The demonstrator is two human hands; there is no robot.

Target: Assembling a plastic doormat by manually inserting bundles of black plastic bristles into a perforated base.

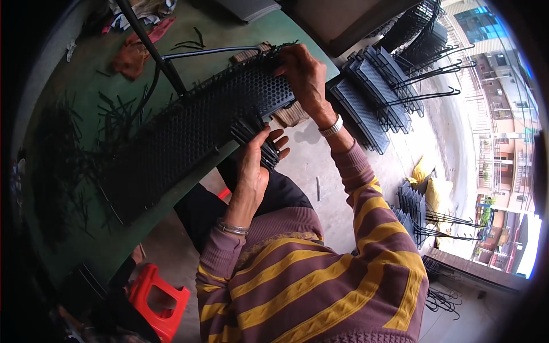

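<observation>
A long black perforated panel (pixel 177 134) lies slantwise on the green table (pixel 143 226), its far long edge lined with short black strips. My left hand (pixel 251 174) is closed around a bundle of thin black strips (pixel 246 129), just off the panel's near edge. At the panel's right end, my right hand (pixel 307 77) has its fingers pinched together at the far corner. Whatever lies between those fingertips is hidden by the hand.
A heap of loose black strips (pixel 54 166) covers the table's left side. A dark metal rod frame (pixel 151 46) rises behind the panel, near a reddish-brown cloth (pixel 130 60). Stacked mesh racks with hooks (pixel 372 86) stand right. A red stool (pixel 157 303) is lower left.
</observation>
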